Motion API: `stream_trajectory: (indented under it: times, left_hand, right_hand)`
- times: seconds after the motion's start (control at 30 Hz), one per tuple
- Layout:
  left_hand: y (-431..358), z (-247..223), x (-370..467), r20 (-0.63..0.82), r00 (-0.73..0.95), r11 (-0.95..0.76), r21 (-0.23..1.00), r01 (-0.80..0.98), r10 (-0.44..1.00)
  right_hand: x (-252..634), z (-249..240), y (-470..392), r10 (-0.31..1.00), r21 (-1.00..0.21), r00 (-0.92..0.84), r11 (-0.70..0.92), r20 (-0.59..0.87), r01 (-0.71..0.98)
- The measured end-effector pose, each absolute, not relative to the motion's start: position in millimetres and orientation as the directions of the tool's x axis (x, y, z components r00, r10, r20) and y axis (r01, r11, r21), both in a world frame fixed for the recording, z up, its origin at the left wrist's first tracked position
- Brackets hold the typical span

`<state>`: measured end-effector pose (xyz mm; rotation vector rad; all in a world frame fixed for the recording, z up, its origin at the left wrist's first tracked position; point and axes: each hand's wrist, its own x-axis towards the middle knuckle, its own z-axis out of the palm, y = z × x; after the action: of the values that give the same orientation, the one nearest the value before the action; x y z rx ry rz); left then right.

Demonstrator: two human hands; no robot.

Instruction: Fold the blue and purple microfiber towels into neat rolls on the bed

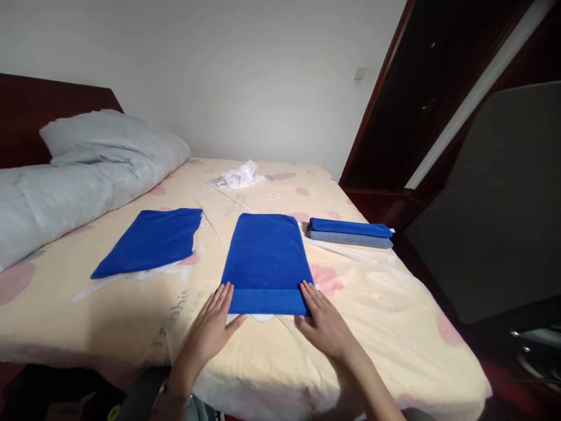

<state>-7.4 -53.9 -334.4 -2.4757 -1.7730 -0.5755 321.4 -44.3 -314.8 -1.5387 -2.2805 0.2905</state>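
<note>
A blue towel (268, 251) lies flat on the bed in front of me, its near edge folded over into a narrow band. My left hand (217, 318) rests on the left end of that band, fingers stretched out and thumb at the near edge. On the right end lies my right hand (322, 318), also with fingers extended. Another blue towel (151, 241) is spread to the left, apart from my hands. To the right, a blue folded cloth (350, 227) sits against a grey folded cloth (350, 238).
The bed (385, 304) has a cream sheet with pink patches. A crumpled white plastic bag (241, 175) lies towards the wall. A bunched grey quilt (100, 161) covers the left side, by the dark headboard (52, 96). Dark furniture (416, 93) stands beyond the right edge.
</note>
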Motion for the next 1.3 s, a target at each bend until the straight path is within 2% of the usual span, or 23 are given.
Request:
stream_trajectory:
  times: [0.13,0.23,0.33,0.47,0.57,0.63,0.77,0.93,1.13,1.3]
  left_hand:
    - [-52,-323,-23,0.296,0.357,-0.431,0.239,0.87,0.886]
    - [-50,-315,-34,0.3,0.368,-0.458,0.338,0.822,0.88]
    - [-45,-313,-37,0.338,0.254,-0.398,0.481,0.781,0.906]
    - [-32,-317,-32,0.329,-0.025,-0.22,0.685,0.694,0.944]
    - [-20,-323,-27,0.302,-0.169,-0.133,0.765,0.631,0.938]
    - [-14,-329,-26,0.296,-0.184,-0.128,0.785,0.606,0.937]
    - [-8,-339,-27,0.282,-0.161,-0.12,0.764,0.635,0.946]
    - [-11,-337,-24,0.436,-0.187,-0.141,0.616,0.775,0.88]
    - [-24,-326,-24,0.48,-0.216,-0.134,0.594,0.793,0.85]
    - [-35,-326,-19,0.536,-0.082,-0.156,0.384,0.91,0.84]
  right_hand:
    - [331,-313,-40,0.928,-0.434,-0.285,0.364,0.238,0.824]
    - [339,-310,-37,0.941,-0.536,-0.206,0.323,0.268,0.78]
    - [344,-307,-33,0.972,-0.675,-0.084,0.214,0.219,0.706]
    - [341,-305,-27,0.99,-0.828,0.052,0.077,0.127,0.555]
    - [338,-305,-21,0.99,-0.88,0.1,0.036,0.095,0.474]
    - [338,-306,-18,0.988,-0.884,0.13,0.011,0.081,0.468]
    - [336,-309,-11,0.984,-0.864,0.152,0.001,0.089,0.504]
    - [333,-307,-9,0.976,-0.871,0.173,0.028,0.129,0.491]
    - [339,-299,-25,0.977,-0.869,0.197,-0.026,0.082,0.494]
    - [339,-293,-38,0.973,-0.735,0.23,-0.145,0.015,0.662]
